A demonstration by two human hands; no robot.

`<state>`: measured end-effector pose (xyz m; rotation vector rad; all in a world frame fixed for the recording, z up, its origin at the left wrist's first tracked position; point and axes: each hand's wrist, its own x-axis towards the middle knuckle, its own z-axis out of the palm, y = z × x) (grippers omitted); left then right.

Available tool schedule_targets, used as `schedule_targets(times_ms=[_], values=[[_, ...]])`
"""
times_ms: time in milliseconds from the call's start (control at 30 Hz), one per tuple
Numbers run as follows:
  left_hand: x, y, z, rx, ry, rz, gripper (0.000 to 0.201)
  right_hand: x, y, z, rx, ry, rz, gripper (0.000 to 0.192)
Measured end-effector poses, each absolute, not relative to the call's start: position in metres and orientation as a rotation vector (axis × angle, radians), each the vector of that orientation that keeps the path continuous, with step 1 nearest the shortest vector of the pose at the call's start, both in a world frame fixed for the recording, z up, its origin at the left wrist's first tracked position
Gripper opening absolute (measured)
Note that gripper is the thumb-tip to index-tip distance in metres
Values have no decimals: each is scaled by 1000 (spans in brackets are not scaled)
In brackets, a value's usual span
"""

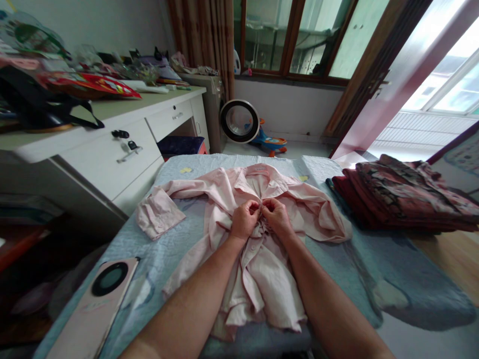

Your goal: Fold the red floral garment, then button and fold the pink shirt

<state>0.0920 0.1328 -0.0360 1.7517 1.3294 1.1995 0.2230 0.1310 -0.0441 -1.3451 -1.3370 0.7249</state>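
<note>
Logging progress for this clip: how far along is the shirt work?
Done: pink shirt lies spread front-up on the bed. In hand: left hand and right hand pinch the front placket mid-chest. Left: the lower front hangs open and rumpled, sleeves unfolded.

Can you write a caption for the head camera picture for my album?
Both hands, left hand and right hand, pinch the front of a pink shirt spread on a blue bed cover.

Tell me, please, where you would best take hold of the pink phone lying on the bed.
Grip the pink phone by its long side edges, coming from above: it lies flat, back up, on the blue bedspread, clear of the pink shirt, so only the edges offer purchase.
</note>
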Motion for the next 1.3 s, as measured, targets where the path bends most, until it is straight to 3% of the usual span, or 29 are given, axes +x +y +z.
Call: schedule_targets(times_ms=[233,467,1300], values=[[92,131,-34,1743,1321,1192,2,224,131,-44,-1356,-1345,713,17],[89,134,-34,1652,1326,1161,13,224,131,-41,-1287,-1372,734,14],[77,144,-39,1467,1074,1008,18,228,133,-44,-1316,-1445,691,15]])
